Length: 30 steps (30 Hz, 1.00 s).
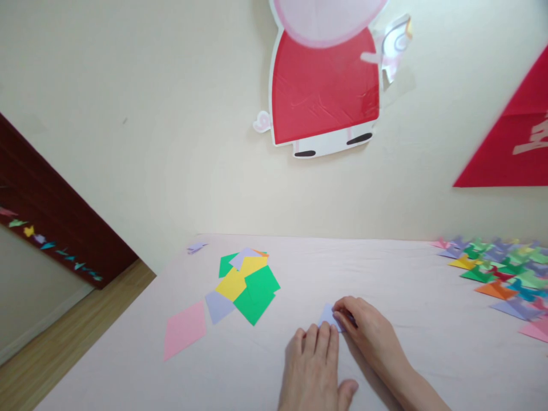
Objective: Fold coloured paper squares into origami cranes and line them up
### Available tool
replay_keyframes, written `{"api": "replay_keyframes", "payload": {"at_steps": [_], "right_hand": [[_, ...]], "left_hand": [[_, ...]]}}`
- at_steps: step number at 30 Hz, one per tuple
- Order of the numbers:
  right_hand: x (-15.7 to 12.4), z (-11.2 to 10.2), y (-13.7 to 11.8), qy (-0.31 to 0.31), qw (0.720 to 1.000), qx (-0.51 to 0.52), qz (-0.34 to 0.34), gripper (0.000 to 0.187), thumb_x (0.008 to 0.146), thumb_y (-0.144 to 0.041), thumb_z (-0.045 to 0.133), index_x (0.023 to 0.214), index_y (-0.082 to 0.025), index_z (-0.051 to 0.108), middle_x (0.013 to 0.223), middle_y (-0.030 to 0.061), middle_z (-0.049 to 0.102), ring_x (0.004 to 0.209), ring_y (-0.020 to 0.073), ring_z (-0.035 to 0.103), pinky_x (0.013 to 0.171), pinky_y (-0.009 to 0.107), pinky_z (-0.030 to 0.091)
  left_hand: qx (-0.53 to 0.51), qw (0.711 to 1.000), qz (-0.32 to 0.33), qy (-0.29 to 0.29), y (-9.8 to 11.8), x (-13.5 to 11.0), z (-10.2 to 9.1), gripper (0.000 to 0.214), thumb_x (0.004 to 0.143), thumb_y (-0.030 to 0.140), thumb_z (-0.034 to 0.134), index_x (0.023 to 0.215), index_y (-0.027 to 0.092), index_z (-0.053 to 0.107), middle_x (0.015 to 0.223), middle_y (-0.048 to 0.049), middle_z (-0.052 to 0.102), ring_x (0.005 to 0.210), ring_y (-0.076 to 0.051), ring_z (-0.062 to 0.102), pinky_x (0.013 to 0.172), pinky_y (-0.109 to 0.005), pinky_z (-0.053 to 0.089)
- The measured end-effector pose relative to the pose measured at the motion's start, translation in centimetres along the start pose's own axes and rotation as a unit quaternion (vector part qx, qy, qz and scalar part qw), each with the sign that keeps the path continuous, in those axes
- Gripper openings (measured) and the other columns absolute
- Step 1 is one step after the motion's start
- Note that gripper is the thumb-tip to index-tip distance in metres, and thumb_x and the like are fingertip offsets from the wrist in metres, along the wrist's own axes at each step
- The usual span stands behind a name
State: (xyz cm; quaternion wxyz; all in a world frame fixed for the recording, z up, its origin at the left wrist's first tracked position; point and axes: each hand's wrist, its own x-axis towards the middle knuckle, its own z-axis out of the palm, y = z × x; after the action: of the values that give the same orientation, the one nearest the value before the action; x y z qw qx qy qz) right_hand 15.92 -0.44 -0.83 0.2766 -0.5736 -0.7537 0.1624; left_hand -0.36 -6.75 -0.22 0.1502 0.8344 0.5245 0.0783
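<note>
A small piece of lavender paper (327, 314) lies on the pale surface (385, 268), right of its middle and well in from the far edge, with both hands upon it. The left hand (312, 365) reaches in from the near side, palm down, its fingers straight and close together and its thumb spread out to the right. It grasps nothing: the fingertips lie flat over the near part of the paper. The right hand (370, 328) comes from the near right with its forearm slanting inward, fingers curled and thumb tucked beneath them. Its fingertips touch the paper's right side with only a narrow gap between finger and thumb; whether they pinch the paper I cannot tell. The paper thus sits just beyond the left fingertips and to the left of the right hand's, its far left part uncovered. Farther out, towards the left edge, green sheets (256, 308) and yellow paper (232, 283) overlap, with a lavender sheet (218, 307) beside them and a pink sheet (186, 330) nearer that edge. A folded lavender piece (197, 247) rests at the far left corner. Rows of folded coloured figures (496, 290) fill the far right part.
</note>
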Motion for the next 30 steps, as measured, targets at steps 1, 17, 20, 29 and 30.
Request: {"api": "replay_keyframes", "payload": {"at_steps": [1, 17, 20, 29, 30], "right_hand": [[0.0, 0.0, 0.0, 0.001, 1.0, 0.002, 0.0, 0.016, 0.087, -0.026, 0.048, 0.085, -0.022, 0.063, 0.083, 0.0049, 0.069, 0.078, 0.0214, 0.062, 0.073, 0.034, 0.047], [-1.2, -0.5, -0.9, 0.016, 0.999, -0.032, -0.027, 0.015, 0.081, -0.022, 0.056, 0.095, -0.022, 0.063, 0.096, 0.0061, 0.064, 0.088, 0.0242, 0.057, 0.078, 0.037, 0.042], [-1.5, -0.5, -0.7, 0.02, 0.998, -0.053, -0.014, 0.018, 0.082, -0.024, 0.058, 0.099, -0.022, 0.064, 0.1, 0.0065, 0.063, 0.09, 0.0252, 0.056, 0.078, 0.038, 0.041], [-2.0, -0.9, 2.9, 0.052, 0.996, -0.077, 0.0, 0.024, 0.085, -0.032, 0.054, 0.105, -0.025, 0.065, 0.101, 0.0073, 0.064, 0.091, 0.0267, 0.057, 0.076, 0.038, 0.041], [-2.1, -1.1, 3.4, 0.058, 0.995, -0.076, 0.002, 0.024, 0.085, -0.032, 0.053, 0.104, -0.025, 0.065, 0.1, 0.0072, 0.065, 0.09, 0.0265, 0.058, 0.076, 0.038, 0.042]], "left_hand": [[0.005, 1.0, 0.004, 0.007, 0.0, 0.0, 0.0, 0.072, 0.091, 0.058, 0.049, 0.145, 0.011, 0.039, 0.146, -0.0168, 0.043, 0.128, -0.039, 0.043, 0.107, -0.057, 0.033], [0.04, 0.999, 0.016, 0.029, 0.8, 0.1, -0.4, 0.068, 0.094, 0.052, 0.046, 0.144, 0.007, 0.04, 0.141, -0.0176, 0.049, 0.122, -0.036, 0.046, 0.106, -0.054, 0.034], [0.053, 0.998, 0.015, 0.027, 1.0, 0.0, -0.7, 0.067, 0.093, 0.052, 0.048, 0.142, 0.007, 0.043, 0.141, -0.0178, 0.049, 0.123, -0.036, 0.046, 0.106, -0.053, 0.035], [0.095, 0.994, -0.028, 0.04, -0.1, -1.9, -1.5, 0.065, 0.09, 0.052, 0.055, 0.138, 0.008, 0.049, 0.14, -0.0206, 0.049, 0.128, -0.037, 0.045, 0.108, -0.055, 0.034], [0.094, 0.994, -0.037, 0.045, -0.3, -2.2, -1.5, 0.065, 0.09, 0.051, 0.056, 0.138, 0.008, 0.049, 0.141, -0.0206, 0.048, 0.129, -0.037, 0.044, 0.108, -0.055, 0.034]]}}
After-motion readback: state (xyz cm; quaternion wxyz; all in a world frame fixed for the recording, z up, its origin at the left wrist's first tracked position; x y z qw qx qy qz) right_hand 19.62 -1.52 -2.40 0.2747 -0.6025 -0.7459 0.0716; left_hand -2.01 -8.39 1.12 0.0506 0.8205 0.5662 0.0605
